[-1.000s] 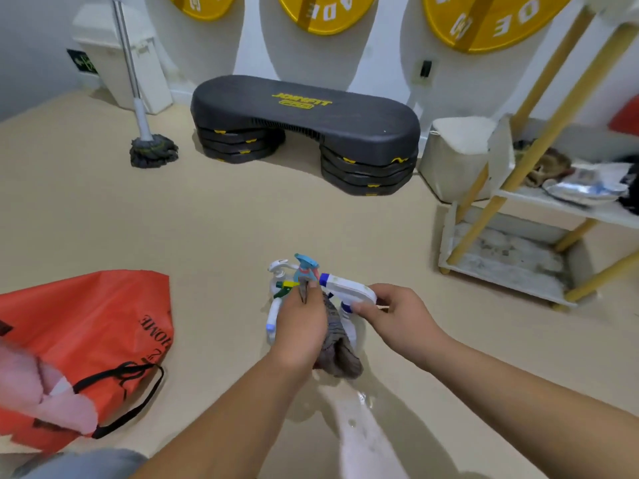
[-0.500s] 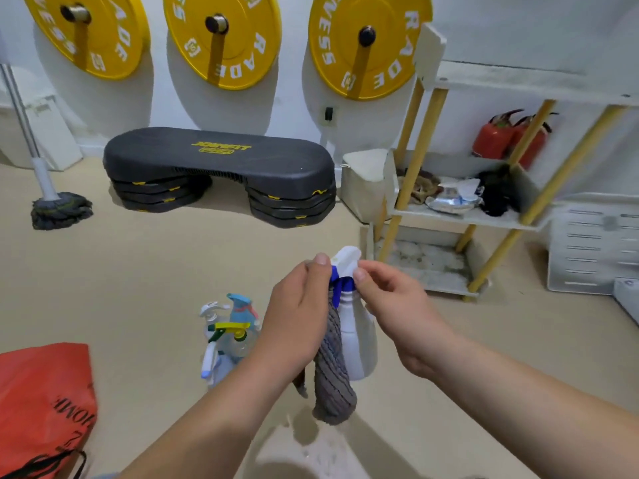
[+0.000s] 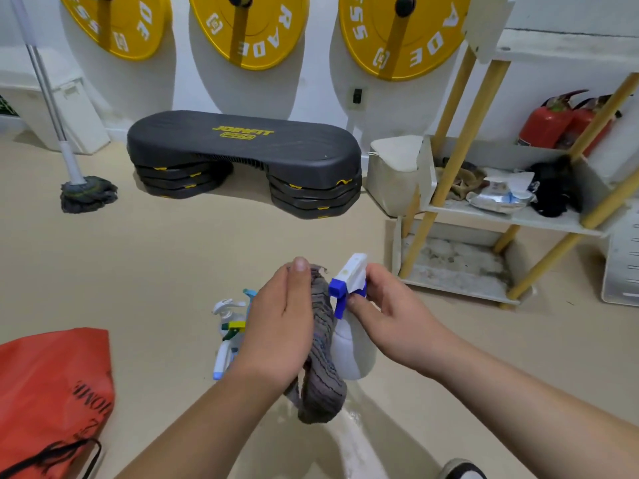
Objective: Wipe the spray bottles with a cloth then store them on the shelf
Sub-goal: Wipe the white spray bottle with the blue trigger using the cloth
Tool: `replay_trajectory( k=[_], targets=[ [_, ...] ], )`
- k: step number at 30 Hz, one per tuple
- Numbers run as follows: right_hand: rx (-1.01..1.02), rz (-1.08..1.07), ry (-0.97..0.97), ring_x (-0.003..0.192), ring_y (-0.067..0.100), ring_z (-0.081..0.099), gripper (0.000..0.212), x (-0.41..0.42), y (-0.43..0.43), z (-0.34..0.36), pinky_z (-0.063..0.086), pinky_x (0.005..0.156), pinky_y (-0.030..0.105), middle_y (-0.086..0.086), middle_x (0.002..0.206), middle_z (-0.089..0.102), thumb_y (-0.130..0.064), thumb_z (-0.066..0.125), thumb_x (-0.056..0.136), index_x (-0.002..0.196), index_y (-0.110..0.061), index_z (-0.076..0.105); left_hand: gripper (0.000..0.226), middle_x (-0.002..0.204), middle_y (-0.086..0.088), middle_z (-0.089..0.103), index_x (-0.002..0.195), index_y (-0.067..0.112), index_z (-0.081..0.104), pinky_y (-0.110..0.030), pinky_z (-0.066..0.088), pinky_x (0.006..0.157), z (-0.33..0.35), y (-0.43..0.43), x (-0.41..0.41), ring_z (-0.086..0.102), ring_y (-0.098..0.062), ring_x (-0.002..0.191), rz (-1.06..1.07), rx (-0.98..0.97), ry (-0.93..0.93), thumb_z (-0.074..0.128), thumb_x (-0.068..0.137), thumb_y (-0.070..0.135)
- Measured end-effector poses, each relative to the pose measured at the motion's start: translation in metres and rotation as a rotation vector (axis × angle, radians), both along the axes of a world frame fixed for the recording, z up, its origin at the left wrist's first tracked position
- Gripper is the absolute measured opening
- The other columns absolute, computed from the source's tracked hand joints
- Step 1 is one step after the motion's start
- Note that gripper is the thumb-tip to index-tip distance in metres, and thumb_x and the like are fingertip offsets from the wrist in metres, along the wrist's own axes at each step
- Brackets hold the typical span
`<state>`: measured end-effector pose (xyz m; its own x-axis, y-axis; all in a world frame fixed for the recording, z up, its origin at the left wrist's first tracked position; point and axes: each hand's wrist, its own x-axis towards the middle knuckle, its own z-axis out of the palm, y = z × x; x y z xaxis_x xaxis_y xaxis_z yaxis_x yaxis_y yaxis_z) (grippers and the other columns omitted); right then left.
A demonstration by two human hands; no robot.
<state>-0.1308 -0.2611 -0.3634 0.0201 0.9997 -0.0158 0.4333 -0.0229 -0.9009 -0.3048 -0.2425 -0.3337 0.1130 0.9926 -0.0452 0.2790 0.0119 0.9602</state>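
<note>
Your left hand (image 3: 276, 326) pressed the grey cloth (image 3: 320, 368) against the white spray bottle (image 3: 352, 354), held above the floor; right hand (image 3: 390, 312) pinched its trigger head. Judgement: rotate bottle steadily, wipe downward. Shelf (image 3: 511, 219) stood right.

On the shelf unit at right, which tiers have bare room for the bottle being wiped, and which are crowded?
The bottom tier is bare between its yellow legs, though stained. The middle tier is crowded: brown rag, foil packet and black bundle, with only a front strip free. The top tier's surface can't be seen.
</note>
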Motion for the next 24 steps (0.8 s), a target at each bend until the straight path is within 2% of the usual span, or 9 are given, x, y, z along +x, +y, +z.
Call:
replay_trajectory(
  k=[3,5,8,11,12,15,18,21,24],
  targets=[
    [-0.036,0.02,-0.079,0.095,0.024,0.063,0.003,-0.001,0.001,-0.012,0.052,0.089,0.043,0.001,0.098,0.067,-0.02,0.054,0.102,0.104,-0.02,0.057,0.048,0.092,-0.004,0.068,0.096,0.017,0.063,-0.023,0.048,0.079,0.002,0.008,-0.012,0.062,-0.014,0.084,0.135,0.005,-0.015,0.031,0.11,0.05],
    [-0.058,-0.024,-0.1,0.087,0.024,0.059,0.006,0.001,0.002,-0.017,0.049,0.08,0.035,0.001,0.092,0.064,-0.021,0.056,0.102,0.097,-0.022,0.054,0.05,0.095,-0.011,0.066,0.1,0.01,0.061,-0.014,0.045,0.068,0.005,0.006,-0.017,0.056,-0.013,0.074,0.132,0.08,-0.035,0.032,0.11,0.049],
    [-0.086,-0.036,-0.122,0.078,0.015,0.051,0.012,-0.002,0.004,-0.017,0.042,0.071,0.029,-0.003,0.086,0.06,-0.023,0.06,0.101,0.091,-0.023,0.053,0.048,0.091,-0.021,0.062,0.102,0.012,0.06,-0.024,0.048,0.066,0.009,-0.005,-0.015,0.059,-0.027,0.071,-0.036,0.131,-0.122,0.033,0.107,0.052],
    [-0.058,-0.013,-0.163,0.08,0.017,0.057,0.01,-0.013,0.005,-0.015,0.048,0.075,0.032,-0.002,0.086,0.063,-0.023,0.064,0.096,0.093,-0.018,0.055,0.036,0.098,0.015,0.066,0.108,0.046,0.067,-0.023,0.048,0.075,-0.004,-0.006,-0.01,0.059,-0.002,0.082,-0.257,0.245,0.028,0.033,0.107,0.057],
    [-0.049,-0.014,-0.158,0.084,0.017,0.061,0.009,-0.016,0.004,-0.016,0.051,0.08,0.035,-0.001,0.09,0.066,-0.022,0.063,0.092,0.098,-0.017,0.058,0.034,0.101,0.022,0.066,0.11,0.052,0.066,-0.024,0.047,0.074,-0.006,-0.006,-0.007,0.058,-0.001,0.084,-0.324,0.228,0.068,0.032,0.105,0.058],
    [-0.054,0.019,-0.106,0.096,0.015,0.068,0.032,-0.018,0.001,-0.012,0.055,0.088,0.035,-0.002,0.102,0.072,-0.023,0.053,0.081,0.111,-0.017,0.062,0.037,0.095,0.013,0.075,0.101,0.028,0.077,-0.022,0.051,0.069,-0.009,0.001,-0.008,0.068,-0.008,0.084,-0.325,0.193,0.026,0.046,0.109,0.046],
    [-0.068,0.089,-0.105,0.092,0.014,0.069,0.018,-0.016,-0.001,-0.012,0.055,0.085,0.032,-0.001,0.099,0.074,-0.013,0.06,0.093,0.11,-0.018,0.064,0.011,0.093,0.014,0.078,0.095,0.031,0.081,-0.014,0.054,0.067,-0.006,0.01,-0.015,0.072,-0.007,0.086,-0.15,0.124,-0.009,0.074,0.096,0.022],
    [-0.044,0.168,-0.22,0.083,0.014,0.065,0.009,-0.018,0.001,-0.011,0.054,0.077,0.036,-0.002,0.09,0.07,-0.013,0.058,0.096,0.101,-0.019,0.06,0.026,0.105,0.012,0.075,0.115,0.035,0.071,-0.017,0.057,0.075,-0.011,0.013,-0.019,0.073,-0.005,0.089,-0.161,-0.021,-0.02,0.078,0.092,0.025],
    [-0.039,0.25,-0.282,0.081,0.006,0.065,0.018,-0.018,0.003,-0.009,0.053,0.074,0.026,-0.009,0.089,0.069,-0.008,0.052,0.093,0.105,-0.02,0.06,0.039,0.133,0.023,0.064,0.143,0.055,0.05,-0.024,0.051,0.104,-0.022,0.011,-0.017,0.065,0.003,0.115,-0.304,-0.19,0.048,0.054,0.104,0.05]
  ],
)
